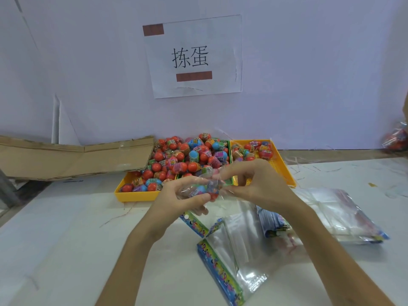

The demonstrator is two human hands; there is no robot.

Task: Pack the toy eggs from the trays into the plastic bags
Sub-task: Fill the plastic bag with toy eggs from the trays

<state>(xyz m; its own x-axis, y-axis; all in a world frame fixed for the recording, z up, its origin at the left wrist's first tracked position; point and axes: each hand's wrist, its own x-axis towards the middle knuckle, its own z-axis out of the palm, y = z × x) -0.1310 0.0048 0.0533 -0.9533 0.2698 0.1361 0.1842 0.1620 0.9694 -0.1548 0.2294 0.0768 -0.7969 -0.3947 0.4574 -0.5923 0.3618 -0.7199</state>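
Note:
Two yellow trays stand at the back of the table: the left tray (134, 196) is heaped with orange, blue and pink toy eggs (187, 157), and the right tray (284, 171) holds only a few eggs (262, 151). In front of them I hold a clear plastic bag (203, 189) with a few toy eggs inside. My left hand (181, 198) grips the bag from below and the left. My right hand (258, 184) pinches its upper edge from the right.
Empty clear bags with colourful header strips (223, 274) lie on the white table below my hands, and a stack of them (340, 215) lies at the right. Flattened cardboard (72, 157) leans at the back left. A filled bag (396, 138) sits at the far right edge.

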